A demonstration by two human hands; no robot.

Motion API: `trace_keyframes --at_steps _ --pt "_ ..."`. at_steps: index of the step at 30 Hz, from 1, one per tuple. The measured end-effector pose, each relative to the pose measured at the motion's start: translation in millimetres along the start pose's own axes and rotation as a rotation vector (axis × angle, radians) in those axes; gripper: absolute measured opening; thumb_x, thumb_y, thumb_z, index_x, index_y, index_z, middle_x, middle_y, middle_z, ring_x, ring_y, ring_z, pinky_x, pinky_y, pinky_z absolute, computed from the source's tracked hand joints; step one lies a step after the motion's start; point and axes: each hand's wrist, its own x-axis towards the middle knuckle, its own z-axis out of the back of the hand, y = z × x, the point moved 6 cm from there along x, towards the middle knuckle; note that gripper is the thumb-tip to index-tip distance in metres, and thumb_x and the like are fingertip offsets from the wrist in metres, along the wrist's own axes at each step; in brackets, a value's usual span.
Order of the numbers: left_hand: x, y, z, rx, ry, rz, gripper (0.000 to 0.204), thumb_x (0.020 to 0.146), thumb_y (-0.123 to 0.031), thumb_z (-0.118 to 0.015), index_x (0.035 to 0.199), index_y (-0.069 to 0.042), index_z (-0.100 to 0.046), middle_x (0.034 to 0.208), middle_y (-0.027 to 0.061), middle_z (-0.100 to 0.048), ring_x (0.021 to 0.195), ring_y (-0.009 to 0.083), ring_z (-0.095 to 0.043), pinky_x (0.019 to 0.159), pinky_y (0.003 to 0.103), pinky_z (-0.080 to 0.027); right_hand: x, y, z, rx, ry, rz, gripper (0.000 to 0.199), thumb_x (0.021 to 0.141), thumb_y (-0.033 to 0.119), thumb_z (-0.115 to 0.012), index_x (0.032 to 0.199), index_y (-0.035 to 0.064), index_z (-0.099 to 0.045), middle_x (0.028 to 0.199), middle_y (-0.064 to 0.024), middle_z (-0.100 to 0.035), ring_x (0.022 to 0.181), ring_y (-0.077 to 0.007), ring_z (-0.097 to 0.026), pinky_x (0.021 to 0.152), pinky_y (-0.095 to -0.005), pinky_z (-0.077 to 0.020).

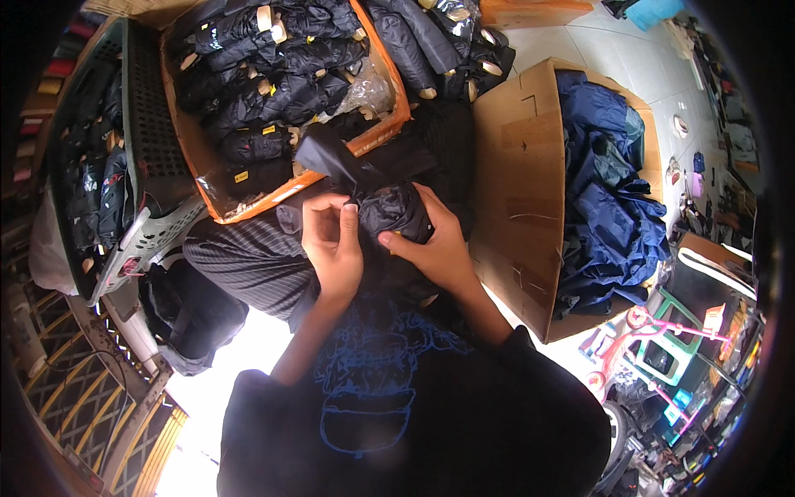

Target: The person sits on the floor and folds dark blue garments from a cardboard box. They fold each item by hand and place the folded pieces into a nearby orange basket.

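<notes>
Over my lap, my right hand wraps around a bunched black folding umbrella, its thumb pressed on the near side. My left hand is closed in a pinch at the umbrella's left edge, thumb against forefinger, on what looks like a bit of the black cloth. A flat black flap of cloth extends beyond my hands toward the orange-edged box. The umbrella's far end is hard to make out against the dark cloth behind it.
Rolled black umbrellas with pale handles fill the orange-edged box ahead. More stand in a dark perforated basket at left, and others lie at the far middle. A cardboard box of blue cloth stands right, near a pink scooter.
</notes>
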Motion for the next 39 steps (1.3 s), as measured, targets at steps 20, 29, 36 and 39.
trace_keyframes --at_steps 20,29,36,39 --pt "-26.8 1.9 12.8 0.412 0.156 -0.247 0.015 0.082 0.007 -0.065 0.094 -0.001 -0.06 0.077 0.0087 -0.053 0.064 0.0164 -0.052 0.057 0.028 -0.042 -35.9 -42.9 -15.5 0.395 -0.017 -0.363 0.045 0.092 0.016 -0.059 0.131 -0.0045 -0.049 0.129 -0.0155 -0.054 0.121 -0.0229 -0.052 0.102 -0.031 -0.0373" --pt "-2.5 -4.5 10.3 0.318 0.095 -0.189 0.012 0.084 0.006 -0.062 0.093 0.0 -0.059 0.087 0.0091 -0.056 0.072 0.0168 -0.055 0.065 0.029 -0.044 -29.8 -37.3 -42.7 0.651 -0.134 -0.349 0.041 0.097 0.019 -0.053 0.13 -0.005 -0.051 0.134 -0.0128 -0.051 0.125 -0.0191 -0.047 0.103 -0.03 -0.0356" --pt "-17.9 -1.8 16.7 0.04 0.185 0.05 0.027 0.081 0.006 -0.061 0.103 -0.002 -0.048 0.1 0.0055 -0.045 0.095 0.0126 -0.048 0.085 0.025 -0.039 -33.7 8.6 -19.1 -0.182 -0.021 0.123 0.046 0.087 0.017 -0.066 0.122 -0.0098 -0.053 0.133 -0.0208 -0.051 0.121 -0.0331 -0.052 0.101 -0.0357 -0.0412" --pt "-15.1 2.8 17.8 0.008 0.218 0.088 0.03 0.078 0.009 -0.063 0.1 -0.003 -0.046 0.099 0.0046 -0.043 0.094 0.0115 -0.046 0.086 0.025 -0.038 -34.4 16.0 -17.5 -0.274 -0.055 0.189 0.048 0.08 0.015 -0.074 0.116 -0.0106 -0.056 0.132 -0.0213 -0.052 0.116 -0.0335 -0.056 0.095 -0.0355 -0.0461"
